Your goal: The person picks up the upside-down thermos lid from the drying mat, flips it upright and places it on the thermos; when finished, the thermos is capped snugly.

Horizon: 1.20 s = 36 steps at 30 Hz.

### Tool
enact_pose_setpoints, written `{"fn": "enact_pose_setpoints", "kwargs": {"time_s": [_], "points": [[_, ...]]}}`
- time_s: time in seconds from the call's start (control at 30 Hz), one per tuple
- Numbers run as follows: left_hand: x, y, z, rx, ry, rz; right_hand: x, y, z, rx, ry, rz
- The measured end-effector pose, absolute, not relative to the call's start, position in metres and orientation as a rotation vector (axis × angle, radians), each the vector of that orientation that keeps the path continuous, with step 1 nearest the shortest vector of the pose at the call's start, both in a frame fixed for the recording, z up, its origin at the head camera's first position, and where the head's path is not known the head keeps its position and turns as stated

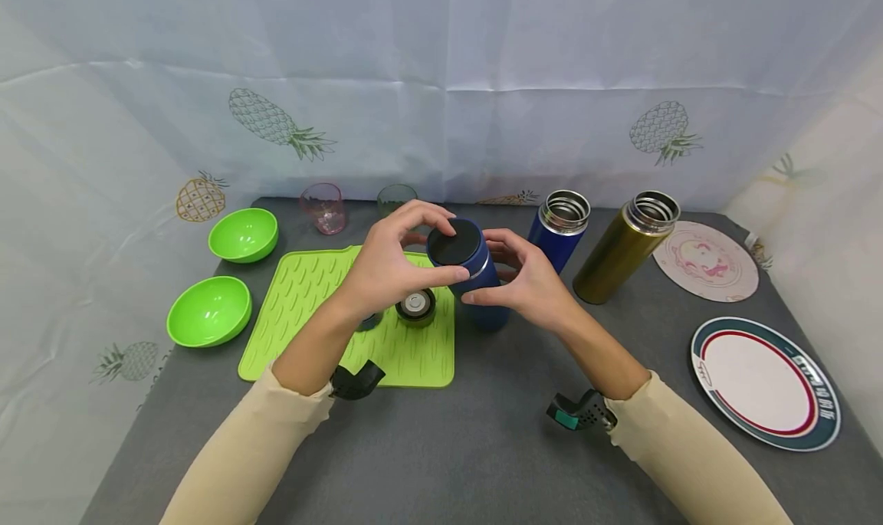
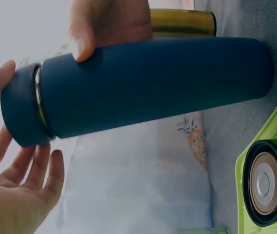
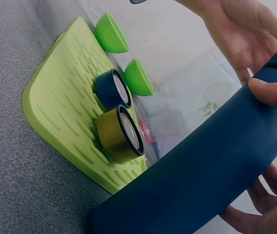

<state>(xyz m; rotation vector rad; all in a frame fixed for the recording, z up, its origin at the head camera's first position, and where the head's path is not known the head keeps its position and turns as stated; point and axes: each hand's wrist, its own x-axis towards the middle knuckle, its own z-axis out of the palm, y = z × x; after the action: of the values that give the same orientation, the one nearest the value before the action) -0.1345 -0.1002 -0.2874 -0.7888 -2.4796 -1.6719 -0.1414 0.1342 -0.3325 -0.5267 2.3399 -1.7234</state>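
A dark blue thermos bottle [image 2: 157, 87] stands slightly tilted, its base at the table beside the green mat [image 1: 276, 341]. Its lid [image 2: 19, 105] sits on top, with a thin shiny metal ring showing between lid and body. My left hand [image 1: 389, 260] grips the lid between thumb and fingers. Just below, my right hand [image 1: 527, 283] holds the upper body, thumb in front and fingers behind. On the mat a gold lid [image 3: 116, 136] and a blue lid [image 3: 110, 91] lie side by side, undersides up. In the head view my left arm partly hides the blue lid.
An uncapped blue bottle [image 1: 554, 237] and an uncapped gold bottle [image 1: 610, 253] stand to the right. Two green bowls [image 1: 209, 312] are at left, two clear cups [image 1: 327, 211] behind the mat. A pink-patterned round mat [image 1: 707, 260] and a rimmed plate [image 1: 759, 383] lie far right.
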Motion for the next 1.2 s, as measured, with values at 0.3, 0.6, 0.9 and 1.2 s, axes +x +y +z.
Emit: {"fn": "enact_pose_setpoints", "kwargs": {"time_s": [0.3,0.6,0.9,1.2], "points": [[-0.142,-0.105,-0.289,-0.882,-2.448,-1.857,-0.142,0.136,-0.332,-0.522,2.345,-1.713],[-0.139,-0.102,-0.29,-0.908,-2.474,-1.802,-0.142,0.138,-0.333,-0.513,2.325,-1.731],[-0.131,-0.099,-0.289,-0.779,-2.506,-1.594,-0.141,0.135,-0.334,-0.546,2.354,-1.702],[-0.13,-0.095,-0.288,-0.718,-2.526,-1.544,-0.141,0.135,-0.333,-0.536,2.356,-1.702]]}}
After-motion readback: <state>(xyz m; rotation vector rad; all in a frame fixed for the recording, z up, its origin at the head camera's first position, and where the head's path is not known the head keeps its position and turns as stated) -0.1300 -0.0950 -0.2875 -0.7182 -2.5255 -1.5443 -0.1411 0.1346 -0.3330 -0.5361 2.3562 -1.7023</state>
